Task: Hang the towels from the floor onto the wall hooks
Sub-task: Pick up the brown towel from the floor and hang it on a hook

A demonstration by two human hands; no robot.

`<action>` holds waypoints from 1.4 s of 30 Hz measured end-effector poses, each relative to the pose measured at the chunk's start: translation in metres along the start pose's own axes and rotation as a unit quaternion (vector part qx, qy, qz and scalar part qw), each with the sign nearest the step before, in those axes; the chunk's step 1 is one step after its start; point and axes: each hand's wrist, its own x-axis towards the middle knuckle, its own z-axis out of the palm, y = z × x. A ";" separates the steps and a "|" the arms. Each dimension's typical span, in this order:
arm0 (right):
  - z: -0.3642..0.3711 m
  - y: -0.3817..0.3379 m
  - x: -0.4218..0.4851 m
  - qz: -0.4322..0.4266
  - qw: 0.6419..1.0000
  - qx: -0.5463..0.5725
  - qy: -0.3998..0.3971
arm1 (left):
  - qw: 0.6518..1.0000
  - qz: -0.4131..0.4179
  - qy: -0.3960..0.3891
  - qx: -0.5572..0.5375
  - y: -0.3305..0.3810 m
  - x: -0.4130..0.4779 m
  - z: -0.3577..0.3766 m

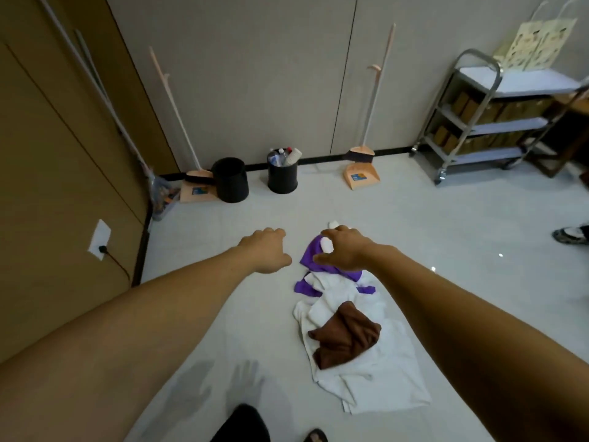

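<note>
In the upper middle of the frame two black bins stand on the floor against the wall. The right bin point(282, 175) is filled with plastic bottles and other rubbish that rises above its rim. The left bin point(230, 179) shows only a dark top, so its contents cannot be told. At the upper right a metal cart point(478, 90) carries brown boxes on its two lower shelves and pale paper bags point(535, 43) on its top shelf.

The towels lie in a heap on the pale floor point(446, 224), right of centre. A purple towel point(314, 261) lies at the far end and a large white towel point(376, 371) nearer the camera, with a crumpled brown towel point(345, 333) on top of it.

The right hand point(344, 247) hangs over the purple towel with fingers and thumb spread and bent downward. Whether it touches the cloth cannot be told. The left hand point(269, 250) is just left of the heap, over bare floor, with fingers loosely curled and holding nothing.

Two peach dustpans point(361, 176) with long-handled brooms lean on the grey wall. A mop point(153, 186) stands in the left corner beside brown panels, where a plug sits in a white socket point(100, 239). Another person's shoe point(570, 234) shows at the right edge.
</note>
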 end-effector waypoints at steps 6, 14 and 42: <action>0.056 0.058 0.081 0.090 0.991 0.062 -0.075 | 0.992 0.066 -0.111 -0.004 0.004 0.115 0.056; 0.207 0.116 0.216 0.100 0.976 0.080 -0.175 | 0.974 0.079 -0.214 -0.003 -0.024 0.260 0.202; 0.612 0.221 0.370 0.039 0.994 0.017 -0.099 | 0.949 0.028 -0.300 -0.087 -0.103 0.383 0.606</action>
